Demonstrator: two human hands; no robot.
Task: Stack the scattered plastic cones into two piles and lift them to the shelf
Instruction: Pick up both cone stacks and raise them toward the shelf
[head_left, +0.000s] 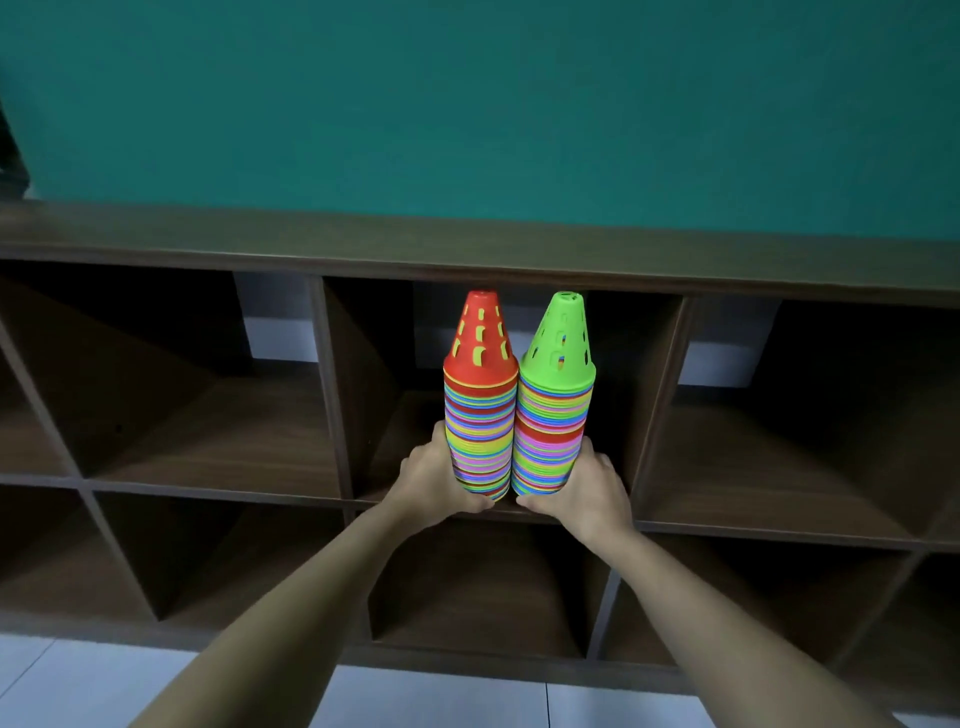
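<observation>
- Cones (480, 332) stand in two tall piles, a red-topped pile (479, 431) and a green-topped pile (551, 431). Both are upright, side by side and touching, at the mouth of the middle upper compartment of the shelf (467, 244).
- I cannot tell whether their bases rest on the compartment's board or hang just above it.
- The left hand (431, 478) grips the red-topped pile low on its outer side, fingers curled down to the bottom rim. The right hand (592, 488) grips the green-topped pile the same way.
- Each cone is thin, holed plastic and looks light and stiff. So many nested together probably carry some weight, and a pile this tall for its width would be tippy.
- The smooth rims may slide, so a pile squeezed higher up could shed its lower cones. A low hold with support under the base seems the safe one.
- The tops come close beneath the shelf's upper board.
- Behind is a teal wall (467, 104), and below is a pale floor (78, 686).
</observation>
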